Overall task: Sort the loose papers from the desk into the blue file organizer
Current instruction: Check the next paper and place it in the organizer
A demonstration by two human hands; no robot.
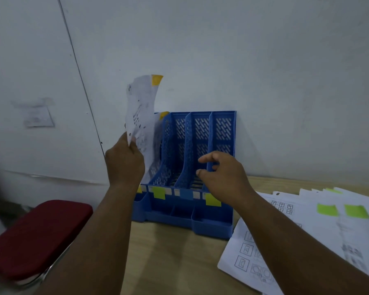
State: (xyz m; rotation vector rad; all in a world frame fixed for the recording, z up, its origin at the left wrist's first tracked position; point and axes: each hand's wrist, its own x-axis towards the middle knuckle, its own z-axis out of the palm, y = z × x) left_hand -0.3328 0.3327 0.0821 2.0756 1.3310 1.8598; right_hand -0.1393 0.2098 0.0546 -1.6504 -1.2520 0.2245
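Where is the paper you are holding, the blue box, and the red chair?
paper (141,109): head view, middle of sheet.
blue file organizer (211,222): head view, front wall.
red chair (36,237): head view, seat cushion.

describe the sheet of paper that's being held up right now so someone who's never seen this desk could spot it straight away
Find the blue file organizer standing against the wall at the back of the desk. Just above its leftmost slot, the left hand pinches the held sheet upright by its lower edge. Unlike the papers on the desk with green tabs, it has an orange-yellow sticky tab at its top corner.
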